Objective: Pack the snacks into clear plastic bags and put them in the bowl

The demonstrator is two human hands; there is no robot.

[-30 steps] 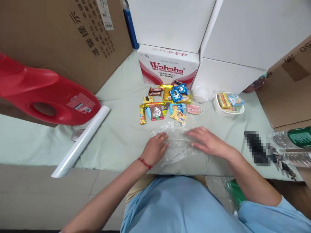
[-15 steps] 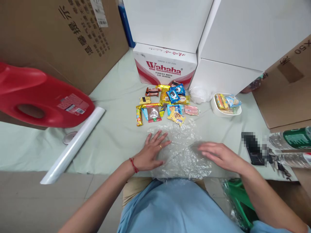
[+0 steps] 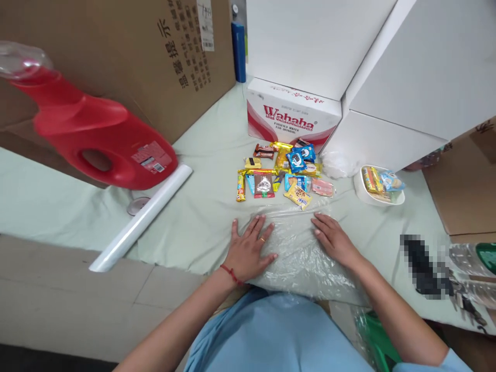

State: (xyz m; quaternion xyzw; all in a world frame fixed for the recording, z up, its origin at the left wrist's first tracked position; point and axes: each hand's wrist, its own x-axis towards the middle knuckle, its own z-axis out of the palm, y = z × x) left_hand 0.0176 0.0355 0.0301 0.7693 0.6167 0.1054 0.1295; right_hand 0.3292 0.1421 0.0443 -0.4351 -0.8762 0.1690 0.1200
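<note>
A sheet of thin clear plastic film lies spread on the green tablecloth, wrinkled and shiny, reaching the table's front edge. My left hand rests flat on the film's left side, fingers spread, a ring on one finger. On the right side of the film lies my right hand, palm down with its fingers stretched out. Neither hand grips anything. Just beyond the film is a group of small wrapped snacks: a yellow cookie packet, a brown packet, a pink packet and blue packets.
A white Wahaba-style water carton, lettered Wahaha, stands behind the snacks. To the right is a white tub with snacks. A white roll and a red jug are at left; a blurred dark object lies right.
My right hand has come down onto the film and stretched forward. The film looks flatter and smoother. The camera view has shifted, so the surroundings sit further right.
</note>
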